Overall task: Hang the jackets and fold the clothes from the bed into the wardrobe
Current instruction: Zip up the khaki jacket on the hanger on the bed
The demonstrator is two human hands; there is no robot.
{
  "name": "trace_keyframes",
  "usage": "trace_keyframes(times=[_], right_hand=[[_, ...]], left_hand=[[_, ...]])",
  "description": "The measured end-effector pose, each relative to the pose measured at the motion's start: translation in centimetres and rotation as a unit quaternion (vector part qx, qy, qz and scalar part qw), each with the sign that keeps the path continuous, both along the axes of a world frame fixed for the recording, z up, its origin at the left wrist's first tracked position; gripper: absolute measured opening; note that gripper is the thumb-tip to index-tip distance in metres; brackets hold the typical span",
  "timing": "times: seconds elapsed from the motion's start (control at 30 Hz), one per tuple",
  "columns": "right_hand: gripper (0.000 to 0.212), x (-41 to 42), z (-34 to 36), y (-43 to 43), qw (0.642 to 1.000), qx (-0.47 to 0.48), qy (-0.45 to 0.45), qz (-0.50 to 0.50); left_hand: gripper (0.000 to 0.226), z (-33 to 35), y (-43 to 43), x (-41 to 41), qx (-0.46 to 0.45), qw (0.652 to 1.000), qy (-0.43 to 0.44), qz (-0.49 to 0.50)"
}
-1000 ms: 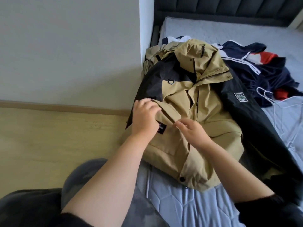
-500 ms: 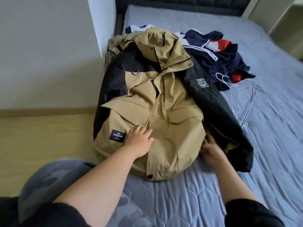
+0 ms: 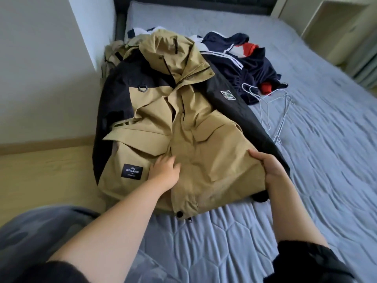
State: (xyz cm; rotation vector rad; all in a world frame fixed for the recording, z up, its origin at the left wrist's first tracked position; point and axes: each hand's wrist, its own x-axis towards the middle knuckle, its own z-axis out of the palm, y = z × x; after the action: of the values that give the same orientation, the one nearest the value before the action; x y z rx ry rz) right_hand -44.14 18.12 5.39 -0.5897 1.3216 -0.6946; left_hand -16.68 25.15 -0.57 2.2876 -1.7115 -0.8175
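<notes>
A tan and black hooded jacket (image 3: 204,127) lies front-up on the left side of the bed (image 3: 318,164), its hood toward the headboard. My left hand (image 3: 165,172) rests flat on the lower front near the closure, beside a black label. My right hand (image 3: 269,168) grips the jacket's right lower edge, thumb on top and fingers tucked under the fabric. A navy jacket with white stripes and red patches (image 3: 244,64) lies crumpled behind it. Thin wire hangers (image 3: 273,111) lie on the mattress to the right of the tan jacket.
A white wall corner (image 3: 91,33) stands at the bed's left, with wooden floor (image 3: 40,172) below it. My knee in camouflage fabric (image 3: 36,237) is at bottom left. A dark headboard (image 3: 193,3) spans the far end, and pale furniture (image 3: 346,27) stands at far right.
My right hand has moved from under the black sleeve onto the tan panel's right edge and taken hold of it. My left hand has stayed on the front. The view has shifted slightly.
</notes>
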Motion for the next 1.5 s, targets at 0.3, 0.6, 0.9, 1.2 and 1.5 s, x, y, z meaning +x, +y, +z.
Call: trace_keyframes(times=[0.3,0.6,0.9,1.2,1.5], right_hand=[[0.027,0.4,-2.6,0.1,0.989,0.022,0.132,0.064],[0.026,2.1,-5.4,1.1,0.699,-0.188,0.649,0.235],[0.066,0.1,-3.8,-1.1,0.654,-0.176,0.713,0.182],[0.058,16.3,-5.9,2.4,0.649,-0.429,0.521,0.351],[0.044,23.2,-7.3,1.4,0.688,-0.371,0.45,0.431]], left_hand=[[0.052,-1.9,1.4,1.1,0.049,0.986,-0.122,-0.105],[0.054,-1.6,2.4,5.6,0.104,0.969,-0.207,-0.086],[0.052,-2.5,2.4,3.2,0.037,0.978,-0.148,-0.14],[0.014,0.0,3.6,7.4,-0.258,0.954,-0.133,0.074],[0.106,-0.8,5.1,13.7,0.049,0.947,0.226,0.223]])
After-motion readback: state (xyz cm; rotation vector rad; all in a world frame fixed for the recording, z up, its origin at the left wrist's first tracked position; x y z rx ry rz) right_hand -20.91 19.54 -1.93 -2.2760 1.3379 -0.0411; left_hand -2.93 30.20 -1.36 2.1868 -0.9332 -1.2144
